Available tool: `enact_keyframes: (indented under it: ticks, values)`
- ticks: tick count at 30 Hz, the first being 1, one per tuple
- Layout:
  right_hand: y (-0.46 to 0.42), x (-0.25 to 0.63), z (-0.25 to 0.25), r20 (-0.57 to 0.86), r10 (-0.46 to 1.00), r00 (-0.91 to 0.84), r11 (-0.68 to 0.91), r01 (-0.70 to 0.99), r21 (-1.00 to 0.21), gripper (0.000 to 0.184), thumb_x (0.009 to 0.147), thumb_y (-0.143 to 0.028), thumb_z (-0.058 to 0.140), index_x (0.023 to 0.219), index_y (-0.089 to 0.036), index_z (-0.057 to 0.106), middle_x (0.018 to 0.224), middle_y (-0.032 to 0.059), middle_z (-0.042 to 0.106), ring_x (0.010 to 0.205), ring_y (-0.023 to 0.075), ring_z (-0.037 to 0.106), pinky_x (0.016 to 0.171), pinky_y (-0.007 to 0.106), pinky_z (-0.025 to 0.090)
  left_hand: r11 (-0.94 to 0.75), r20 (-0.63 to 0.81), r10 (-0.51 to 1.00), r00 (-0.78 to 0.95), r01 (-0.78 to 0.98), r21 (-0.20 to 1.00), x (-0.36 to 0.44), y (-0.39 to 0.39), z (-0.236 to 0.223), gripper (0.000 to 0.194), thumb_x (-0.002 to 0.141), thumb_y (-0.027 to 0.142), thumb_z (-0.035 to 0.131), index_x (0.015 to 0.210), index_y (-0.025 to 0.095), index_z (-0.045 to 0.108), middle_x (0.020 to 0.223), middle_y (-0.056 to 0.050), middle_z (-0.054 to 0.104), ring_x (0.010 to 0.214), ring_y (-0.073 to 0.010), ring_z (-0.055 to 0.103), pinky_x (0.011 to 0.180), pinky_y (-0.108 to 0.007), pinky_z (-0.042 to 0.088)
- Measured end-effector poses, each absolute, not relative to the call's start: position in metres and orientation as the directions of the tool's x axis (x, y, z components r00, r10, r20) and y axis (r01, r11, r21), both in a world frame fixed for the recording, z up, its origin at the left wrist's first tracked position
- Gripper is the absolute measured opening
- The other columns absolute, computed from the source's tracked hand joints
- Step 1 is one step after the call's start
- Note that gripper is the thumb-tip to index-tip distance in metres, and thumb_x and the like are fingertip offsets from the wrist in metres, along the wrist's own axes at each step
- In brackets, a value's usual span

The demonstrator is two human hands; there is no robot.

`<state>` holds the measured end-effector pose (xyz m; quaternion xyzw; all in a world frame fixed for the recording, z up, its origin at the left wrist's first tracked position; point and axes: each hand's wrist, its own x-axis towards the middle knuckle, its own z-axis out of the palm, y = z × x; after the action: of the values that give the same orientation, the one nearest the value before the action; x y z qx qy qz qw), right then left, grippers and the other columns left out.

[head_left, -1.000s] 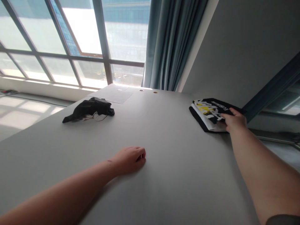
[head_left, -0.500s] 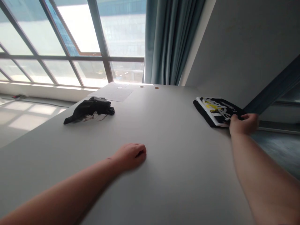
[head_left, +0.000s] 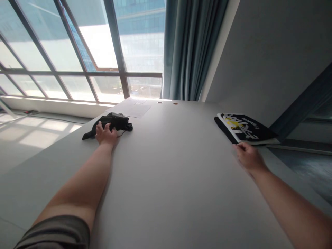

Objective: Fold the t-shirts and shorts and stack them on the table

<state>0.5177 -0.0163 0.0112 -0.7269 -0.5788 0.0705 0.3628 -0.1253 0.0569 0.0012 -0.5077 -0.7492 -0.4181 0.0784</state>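
My left hand reaches to the left side of the white table, its fingers spread and lying on a crumpled black bundle. The bundle looks soft, like cloth or a bag, with a thin pale cord at its near side. At the right edge of the table lies a folded black shirt with white lettering and a yellow print. White and black folded layers show along its left side. My right hand is closed at its near left corner, thumb and fingers pinched on the black edge.
The white table stretches away toward the window. Pale sheets lie at its far left corner, near two round holes. A blue-grey curtain hangs beyond the far edge. Sunlit floor shows on the left.
My left hand has moved from the middle of the table forward and left onto the black bundle, its fingers opening. My right hand has shifted from the shirt's right part to its near left corner.
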Motion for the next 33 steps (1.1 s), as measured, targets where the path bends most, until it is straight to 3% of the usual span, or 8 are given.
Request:
enact_keyframes:
  ticks: [5,10,17,20,23,26,30,33]
  values:
    - [-0.088,0.454,0.017,0.155,0.987,-0.043,0.134,0.756,-0.641,0.039,0.088,-0.060,0.053,0.076,-0.024,0.063,0.066,0.0031,0.063,0.066,0.0242,0.060,0.065,0.034,0.047,0.116,0.456,0.802,-0.386,0.849,0.515,-0.134,0.058,0.005,0.027,0.098,0.030,0.060,0.110,0.006,0.059,0.130,-0.022,0.061,0.132,-0.0433,0.046,0.109,-0.070,0.029]
    - [-0.119,0.415,0.024,-0.030,0.905,-0.425,0.333,0.749,-0.572,0.035,0.094,-0.051,0.053,0.088,-0.023,0.073,0.082,0.0038,0.072,0.074,0.0207,0.064,0.070,0.030,0.048,0.180,0.431,0.781,-0.451,0.825,0.536,-0.125,0.060,0.007,0.021,0.102,0.024,0.052,0.116,0.009,0.057,0.138,-0.022,0.058,0.136,-0.0403,0.048,0.114,-0.067,0.027]
    - [-0.101,0.426,0.020,-0.037,0.942,-0.334,0.216,0.685,-0.696,0.040,0.090,-0.056,0.054,0.091,-0.022,0.074,0.080,0.0035,0.072,0.074,0.0206,0.064,0.071,0.031,0.050,-0.003,0.666,0.680,-0.307,0.907,0.422,-0.069,0.055,0.030,0.035,0.101,0.021,0.043,0.132,0.014,0.055,0.148,-0.019,0.054,0.142,-0.0316,0.048,0.120,-0.049,0.033]
    - [-0.099,0.433,0.019,-0.064,0.947,-0.314,0.171,0.664,-0.728,0.040,0.089,-0.056,0.054,0.092,-0.021,0.073,0.077,0.0024,0.070,0.068,0.0186,0.062,0.067,0.030,0.049,-0.207,0.651,0.759,-0.020,0.941,0.269,-0.009,0.040,0.037,0.038,0.099,0.020,0.045,0.133,0.015,0.059,0.144,-0.017,0.058,0.137,-0.0300,0.052,0.118,-0.047,0.038]
    - [-0.103,0.433,0.019,-0.047,0.937,-0.346,0.212,0.672,-0.709,0.040,0.090,-0.056,0.054,0.092,-0.021,0.073,0.078,0.0026,0.069,0.073,0.0199,0.063,0.070,0.031,0.049,-0.550,0.431,0.779,0.455,0.826,0.121,0.058,0.009,0.035,0.038,0.100,0.017,0.042,0.128,0.014,0.066,0.137,-0.016,0.064,0.128,-0.0275,0.061,0.113,-0.042,0.045]
    - [-0.107,0.429,0.018,0.016,0.940,-0.341,0.254,0.667,-0.701,0.038,0.092,-0.053,0.054,0.100,-0.021,0.073,0.081,0.0032,0.069,0.074,0.0200,0.063,0.070,0.031,0.050,-0.872,0.133,0.489,0.862,0.483,0.081,0.111,-0.039,0.036,0.039,0.100,0.018,0.045,0.132,0.018,0.068,0.140,-0.012,0.066,0.125,-0.0253,0.064,0.112,-0.039,0.047]
    - [-0.108,0.428,0.015,0.209,0.938,-0.277,0.341,0.625,-0.702,0.029,0.093,-0.041,0.055,0.112,-0.023,0.067,0.095,0.0047,0.068,0.075,0.0178,0.062,0.069,0.031,0.054,-0.976,0.170,0.197,0.966,0.177,0.125,0.140,-0.090,0.047,0.044,0.107,0.032,0.046,0.150,0.028,0.056,0.160,-0.008,0.051,0.142,-0.0257,0.052,0.118,-0.040,0.041]
    - [-0.106,0.432,0.012,0.401,0.877,-0.265,0.475,0.602,-0.642,0.029,0.090,-0.032,0.057,0.117,-0.026,0.065,0.117,0.0077,0.064,0.094,0.0207,0.065,0.086,0.035,0.058,-0.970,0.177,0.223,0.959,0.199,0.142,0.139,-0.091,0.047,0.041,0.108,0.038,0.047,0.147,0.036,0.058,0.162,-0.005,0.049,0.146,-0.0276,0.047,0.122,-0.045,0.035]
